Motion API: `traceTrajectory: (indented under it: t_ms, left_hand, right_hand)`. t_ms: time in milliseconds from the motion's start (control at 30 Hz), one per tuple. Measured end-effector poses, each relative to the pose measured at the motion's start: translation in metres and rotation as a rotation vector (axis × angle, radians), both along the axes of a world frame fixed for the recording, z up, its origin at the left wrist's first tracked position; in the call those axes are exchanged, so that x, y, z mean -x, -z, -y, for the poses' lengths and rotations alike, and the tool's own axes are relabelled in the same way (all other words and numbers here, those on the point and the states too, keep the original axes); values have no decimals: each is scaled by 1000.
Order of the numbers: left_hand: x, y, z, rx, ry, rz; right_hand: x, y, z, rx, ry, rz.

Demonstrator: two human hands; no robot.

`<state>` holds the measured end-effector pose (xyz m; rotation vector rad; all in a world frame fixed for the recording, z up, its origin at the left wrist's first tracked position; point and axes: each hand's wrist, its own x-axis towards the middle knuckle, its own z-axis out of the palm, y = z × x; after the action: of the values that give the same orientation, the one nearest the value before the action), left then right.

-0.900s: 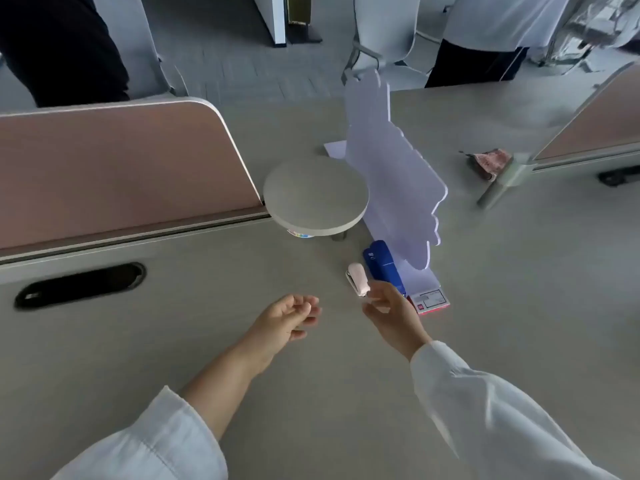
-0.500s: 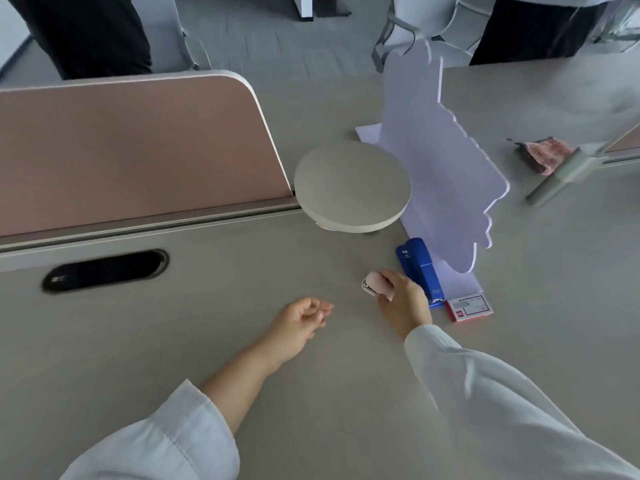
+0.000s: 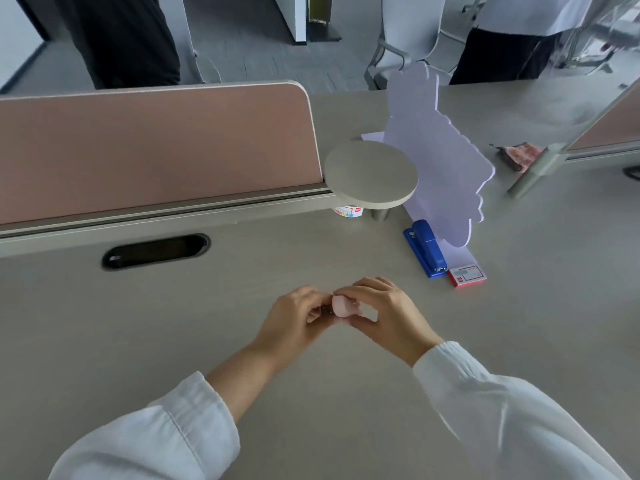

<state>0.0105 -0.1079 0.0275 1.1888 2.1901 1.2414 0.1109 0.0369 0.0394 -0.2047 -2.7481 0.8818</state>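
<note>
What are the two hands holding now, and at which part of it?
A small pink rounded plastic object. The right hand grips its right part, fingers over the top, thumb beneath; the left hand pinches its left end.

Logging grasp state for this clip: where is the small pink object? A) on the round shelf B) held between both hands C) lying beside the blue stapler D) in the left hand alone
B: fingers of the left hand and the right hand both pinch the small pink object, apart from the blue stapler.
</note>
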Motion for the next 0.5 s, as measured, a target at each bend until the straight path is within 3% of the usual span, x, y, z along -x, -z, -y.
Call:
traceTrajectory:
  t_ms: [100,200,300,400,500]
  left_hand:
    - [-1,-4,36,-37,-24,-60]
    - [-1,-8,71,-141,-115,-23]
    - [-1,-10,102,-190,-126,43]
    - [0,-7,129,-168,-94,74]
    - [5,3,165,-50,-107,-10]
  right_hand:
    - [-11,-10,30,78,23,-105]
    - [-19,-19,59,450,141,-156]
    - [-21,-23,86,652,186,-128]
    - [-15,-23,107,692,180,-63]
    - [-3,-14,131,614,182,109]
